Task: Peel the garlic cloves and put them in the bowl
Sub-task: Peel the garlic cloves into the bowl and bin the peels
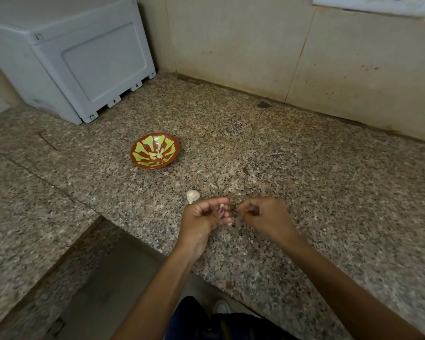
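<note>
Head view, peeling in progress. My left hand (206,217) is curled, and I pinch a small pale garlic clove (221,206) between its thumb and fingertips. My right hand (263,214) sits just beside it, fingers curled inward toward the clove; I cannot tell whether it holds a scrap of skin or nothing at all, as the fingertips are blurred. Both hands hover over the near part of the speckled stone worktop (292,173).

Just beyond the left hand, a piece of garlic bulb (192,196) with its papery skin on lies on the worktop, apart from the fingers. Farther back and to the left stands the bowl (155,151), red-brown with a green pattern, holding a few peeled cloves (157,154) at its bottom. A grey plastic box (66,57) occupies the far left corner against the tiled wall (255,45).

I judge the task partly done: some cloves are in the bowl, one is in hand, and at least the bulb piece remains.

Risks from here, as I judge them:
- The clove is small and held by the fingertips alone; a hard pull on the skin could flick it out of the pinch and over the near edge of the worktop, which lies close below the hands.
- Skin may cling in fragments, so that a half-peeled clove goes into the bowl.
- The bowl is well apart from the hands; a toss, not a placed drop, could miss its rim.
</note>
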